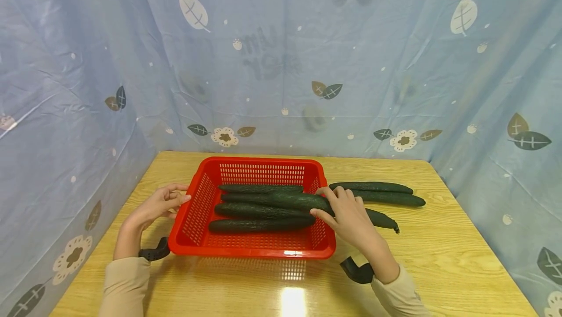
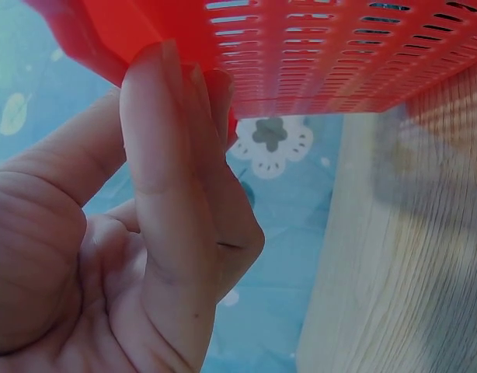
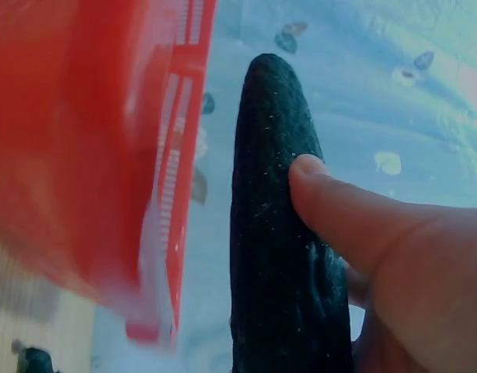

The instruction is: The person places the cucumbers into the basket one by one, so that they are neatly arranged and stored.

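My right hand [image 1: 351, 217] grips a dark green cucumber [image 1: 298, 201] across its middle, fingers over the far side and thumb on the near side. This cucumber lies slantwise over the right rim of a red plastic basket [image 1: 250, 252], its left end above the cucumbers inside. In the right wrist view the thumb [image 3: 339, 206] presses on its skin. At the basket's left rim, my left hand [image 1: 160, 207] pinches the edge between thumb and fingers. Several cucumbers [image 1: 259, 225] lie side by side in the basket.
Two more cucumbers [image 1: 388, 198] lie on the wooden table [image 1: 439, 253] right of the basket. A blue patterned curtain [image 1: 281, 63] hangs behind the table and along both sides. Each wrist wears a black mount [image 1: 357, 271].
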Demonstrator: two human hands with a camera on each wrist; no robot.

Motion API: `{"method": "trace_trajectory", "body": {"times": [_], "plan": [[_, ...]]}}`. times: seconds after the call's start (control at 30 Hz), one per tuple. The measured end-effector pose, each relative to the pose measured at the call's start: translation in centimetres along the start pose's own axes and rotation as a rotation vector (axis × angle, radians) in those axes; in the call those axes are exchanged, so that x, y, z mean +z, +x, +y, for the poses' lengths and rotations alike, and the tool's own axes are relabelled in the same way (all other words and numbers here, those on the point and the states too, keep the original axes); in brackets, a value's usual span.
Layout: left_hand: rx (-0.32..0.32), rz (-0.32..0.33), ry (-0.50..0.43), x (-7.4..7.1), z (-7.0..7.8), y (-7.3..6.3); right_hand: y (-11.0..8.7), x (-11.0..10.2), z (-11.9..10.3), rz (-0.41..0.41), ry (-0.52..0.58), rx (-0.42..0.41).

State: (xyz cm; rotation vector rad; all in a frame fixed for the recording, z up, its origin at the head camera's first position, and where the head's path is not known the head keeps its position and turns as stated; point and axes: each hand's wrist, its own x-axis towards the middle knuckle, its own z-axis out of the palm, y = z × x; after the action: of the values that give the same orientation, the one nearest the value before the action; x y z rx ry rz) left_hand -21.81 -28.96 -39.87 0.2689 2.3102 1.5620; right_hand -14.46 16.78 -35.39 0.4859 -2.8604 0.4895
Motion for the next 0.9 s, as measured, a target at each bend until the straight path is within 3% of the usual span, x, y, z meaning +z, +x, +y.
{"method": "trace_trajectory", "body": {"times": [0.9], "plan": [[0.014,-0.017,-0.012,0.0,-0.1,0.1,2.3,4.4,-7.3,-0.085,-0.037,-0.134]]}}
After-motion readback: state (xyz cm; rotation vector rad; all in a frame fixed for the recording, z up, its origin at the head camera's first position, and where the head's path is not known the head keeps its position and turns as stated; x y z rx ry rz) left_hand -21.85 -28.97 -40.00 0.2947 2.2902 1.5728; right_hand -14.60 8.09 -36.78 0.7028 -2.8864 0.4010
